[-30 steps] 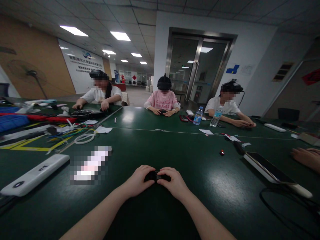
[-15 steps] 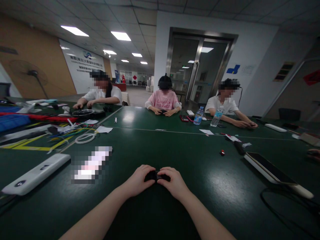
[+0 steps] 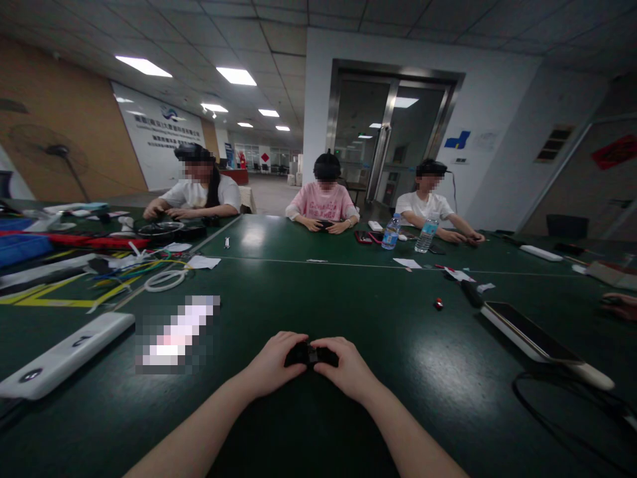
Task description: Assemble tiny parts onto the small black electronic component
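Both of my hands meet near the middle of the dark green table [image 3: 318, 292], around a small black object [image 3: 313, 356]. My left hand [image 3: 277, 362] curls round its left end, thumb below and fingers above. From the other side, my right hand [image 3: 347, 364] grips its right end in the same way. Only a short middle part of the object shows between the fingertips, so its exact kind cannot be told. To the left lies a blurred-out bright screen [image 3: 179, 332], apart from my hands.
A white power bank-like device [image 3: 70, 355] lies at left, cables [image 3: 166, 280] beyond it. At right are a phone [image 3: 530, 332] on a white holder, a black cable [image 3: 542, 411] and a small red item [image 3: 438, 304]. Bottles [image 3: 426, 236] stand farther back; several people sit around the table.
The view has shifted slightly, so the surroundings sit a little farther left. My hands keep their hold, and slightly more of the black object's middle shows between them.
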`<state>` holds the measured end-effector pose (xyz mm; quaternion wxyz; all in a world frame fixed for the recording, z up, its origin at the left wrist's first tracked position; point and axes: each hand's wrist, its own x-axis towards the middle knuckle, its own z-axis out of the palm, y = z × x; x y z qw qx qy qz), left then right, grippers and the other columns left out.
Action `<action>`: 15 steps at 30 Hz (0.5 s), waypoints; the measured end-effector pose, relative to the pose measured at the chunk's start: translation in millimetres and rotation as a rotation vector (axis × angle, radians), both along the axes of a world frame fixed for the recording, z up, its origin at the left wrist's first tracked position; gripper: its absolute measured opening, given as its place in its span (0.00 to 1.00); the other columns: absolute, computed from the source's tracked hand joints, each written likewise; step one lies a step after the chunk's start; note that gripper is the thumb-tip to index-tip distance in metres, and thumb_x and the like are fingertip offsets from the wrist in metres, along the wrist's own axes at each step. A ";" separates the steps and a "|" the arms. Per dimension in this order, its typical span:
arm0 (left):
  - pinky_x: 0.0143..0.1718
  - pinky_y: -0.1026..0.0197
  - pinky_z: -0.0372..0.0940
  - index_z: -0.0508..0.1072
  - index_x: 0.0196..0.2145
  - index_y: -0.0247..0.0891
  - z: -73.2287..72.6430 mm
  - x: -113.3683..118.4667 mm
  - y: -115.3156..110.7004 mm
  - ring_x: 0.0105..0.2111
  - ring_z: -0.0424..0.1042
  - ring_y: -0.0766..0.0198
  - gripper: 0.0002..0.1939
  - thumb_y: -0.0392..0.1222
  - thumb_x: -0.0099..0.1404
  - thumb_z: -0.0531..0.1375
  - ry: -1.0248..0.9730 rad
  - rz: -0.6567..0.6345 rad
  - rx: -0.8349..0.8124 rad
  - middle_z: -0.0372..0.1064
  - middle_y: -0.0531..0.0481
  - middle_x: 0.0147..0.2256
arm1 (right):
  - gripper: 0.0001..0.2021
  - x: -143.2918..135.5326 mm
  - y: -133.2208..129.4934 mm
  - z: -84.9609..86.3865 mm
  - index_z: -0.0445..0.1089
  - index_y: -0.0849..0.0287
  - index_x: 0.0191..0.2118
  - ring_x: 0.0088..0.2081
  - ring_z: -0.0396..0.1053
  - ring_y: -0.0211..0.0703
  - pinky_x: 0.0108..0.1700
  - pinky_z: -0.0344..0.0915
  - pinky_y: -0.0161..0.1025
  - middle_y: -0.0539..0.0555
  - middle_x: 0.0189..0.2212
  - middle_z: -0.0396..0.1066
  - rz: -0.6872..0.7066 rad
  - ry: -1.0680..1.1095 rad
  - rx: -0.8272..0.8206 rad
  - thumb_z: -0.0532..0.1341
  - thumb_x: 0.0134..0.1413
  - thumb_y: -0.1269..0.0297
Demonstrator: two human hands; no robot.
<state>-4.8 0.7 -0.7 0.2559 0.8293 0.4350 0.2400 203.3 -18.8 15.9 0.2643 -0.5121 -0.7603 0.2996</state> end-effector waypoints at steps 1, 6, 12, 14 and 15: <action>0.52 0.50 0.57 0.65 0.50 0.43 -0.1 0.3 0.4 0.50 0.62 0.53 0.24 0.42 0.55 0.61 0.008 -0.005 0.006 0.65 0.46 0.49 | 0.18 0.1 0.6 -0.5 0.68 0.46 0.45 0.49 0.63 0.47 0.52 0.56 0.48 0.48 0.44 0.70 0.000 0.003 0.007 0.63 0.45 0.66; 0.51 0.51 0.56 0.66 0.47 0.42 2.1 2.8 -0.6 0.49 0.63 0.54 0.19 0.41 0.57 0.60 0.016 -0.003 0.019 0.67 0.46 0.47 | 0.15 -0.5 5.0 -6.7 0.69 0.48 0.43 0.48 0.64 0.46 0.53 0.56 0.48 0.49 0.44 0.70 0.044 0.032 0.044 0.62 0.47 0.64; 0.49 0.54 0.59 0.62 0.49 0.42 11.6 3.9 -7.8 0.47 0.64 0.56 0.18 0.41 0.61 0.56 -0.112 0.005 -0.115 0.65 0.47 0.47 | 0.11 0.9 5.5 -8.5 0.71 0.46 0.42 0.51 0.62 0.46 0.53 0.57 0.47 0.49 0.47 0.67 0.038 0.116 0.019 0.59 0.52 0.63; 0.49 0.56 0.60 0.61 0.50 0.42 13.7 3.8 -8.6 0.47 0.65 0.57 0.19 0.41 0.60 0.56 -0.164 -0.014 -0.180 0.65 0.47 0.47 | 0.10 1.9 3.4 -4.5 0.71 0.46 0.42 0.51 0.62 0.45 0.53 0.58 0.46 0.49 0.47 0.66 0.048 0.157 0.006 0.58 0.53 0.63; 0.49 0.56 0.60 0.61 0.50 0.42 14.4 3.8 -8.5 0.47 0.65 0.57 0.20 0.41 0.59 0.57 -0.189 -0.028 -0.206 0.65 0.47 0.47 | 0.10 2.4 2.3 -2.1 0.71 0.46 0.42 0.51 0.62 0.45 0.53 0.58 0.46 0.49 0.47 0.66 0.057 0.173 0.001 0.58 0.53 0.63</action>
